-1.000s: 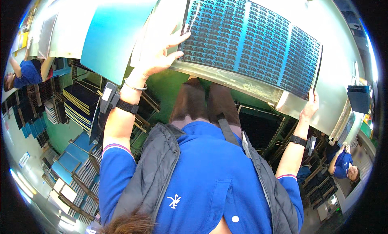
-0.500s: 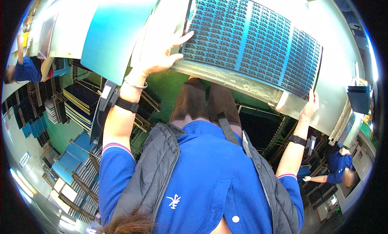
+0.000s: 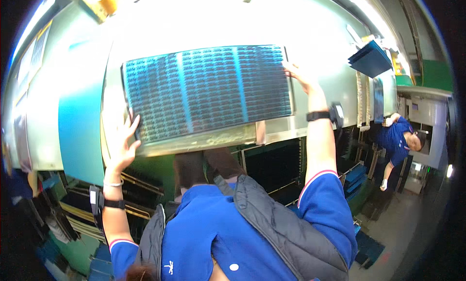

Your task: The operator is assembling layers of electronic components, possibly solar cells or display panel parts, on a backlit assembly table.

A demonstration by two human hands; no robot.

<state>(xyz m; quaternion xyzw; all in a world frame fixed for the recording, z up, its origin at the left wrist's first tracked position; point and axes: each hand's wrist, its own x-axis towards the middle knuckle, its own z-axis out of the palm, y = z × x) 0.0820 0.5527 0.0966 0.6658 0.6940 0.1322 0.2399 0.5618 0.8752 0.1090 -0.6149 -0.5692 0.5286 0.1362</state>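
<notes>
A dark blue rectangular panel (image 3: pixel 208 91), covered in rows of small repeated dark shapes with two lighter bands across it, is over the bright worktable (image 3: pixel 330 106) near its front edge. With fingers at its left edge close to the near corner, my left hand (image 3: pixel 120 147) grips the panel, thumb apart from the forefinger. My right hand (image 3: pixel 305 79) has hold of the opposite edge, toward the far corner; some of its fingers are hidden. Glare and blur make it hard to tell whether the panel touches the surface beneath.
A plain blue sheet (image 3: pixel 81 120) lies left of the panel, overhanging the table edge. Dark blue plates (image 3: pixel 371 58) stand at the right. Under the table are slotted racks (image 3: pixel 272 167). A co-worker in blue (image 3: pixel 398 140) is at the far right; another person's arm shows at the left.
The view has turned, and the panel now sits further left and more level in it. My right hand has gone from the panel's near right corner to its far right side.
</notes>
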